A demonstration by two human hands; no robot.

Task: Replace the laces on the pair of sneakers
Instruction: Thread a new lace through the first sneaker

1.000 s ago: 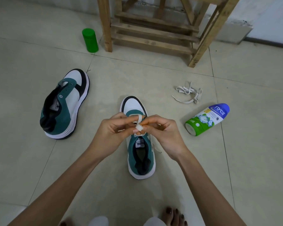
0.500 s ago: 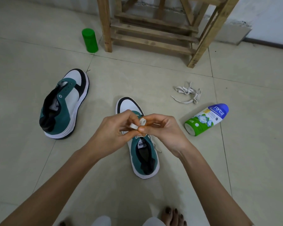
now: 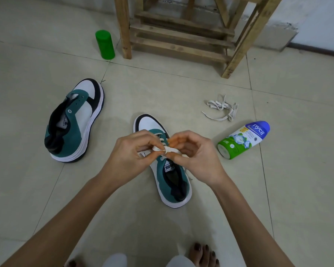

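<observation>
Shift: near sneaker (image 3: 169,186) has turned since a second ago, its heel swung toward the person's right and its toe left; the lace loop that stood between the hands is now bunched flat.
Left hand (image 3: 130,151): fingers curled, pinching the white lace (image 3: 170,150) above the eyelets.
Right hand (image 3: 199,153): fingertips pinch the same lace, touching the left hand's fingertips.
Near sneaker: on the floor (image 3: 181,89) under both hands, toe pointing away; teal suede-like upper, white toe panel with black edging, thick white sole.
Second sneaker (image 3: 73,122): well apart to the left, unlaced, tilted on its side.
Loose lace (image 3: 222,109): flat, pale tangle on the tile to the right.
Powder bottle (image 3: 243,140): smooth plastic, lying on its side just right of the right hand.
Green canister (image 3: 105,44): upright cylinder beside the wooden stool (image 3: 181,35) leg.
Open room: bare glossy tile between the sneakers and in front of the toes (image 3: 202,253).
</observation>
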